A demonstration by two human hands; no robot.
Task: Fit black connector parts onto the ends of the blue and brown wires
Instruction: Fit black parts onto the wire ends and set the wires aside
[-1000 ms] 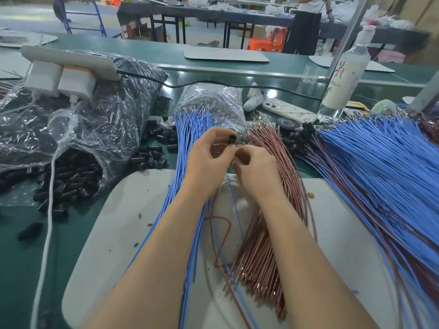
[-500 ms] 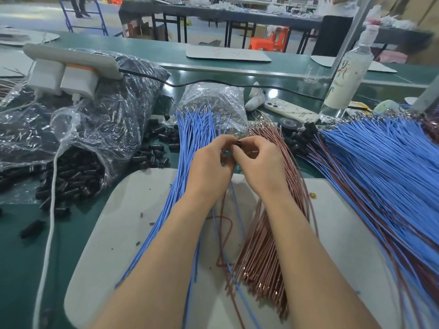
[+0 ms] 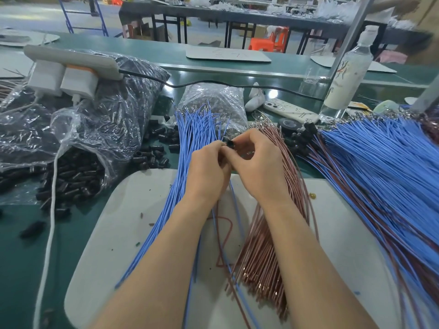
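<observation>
Since half a second ago the hands have barely shifted, but the connector [image 3: 230, 144] has come back into sight at the top of the pinch. Left hand [image 3: 209, 167] and right hand [image 3: 259, 167] meet fingertip to fingertip over the far edge of the mat [image 3: 133, 222], between the blue wires [image 3: 190, 143] and the brown wires [image 3: 280, 176]. Both sets of fingers are curled narrow about the connector, none spread. The wire end is hidden by the fingers, so which colour is going in, and whether it is seated, cannot be told. Judgement: insertion is in progress. To do it well, hold the connector square to the wire and push straight along its axis so the terminal does not bend. Feel for the stop, then tug lightly to prove the fit before it goes to the pile [image 3: 380, 167] at right. Spare parts [image 3: 154, 150] lie just left of the blue wires, within easy reach.
</observation>
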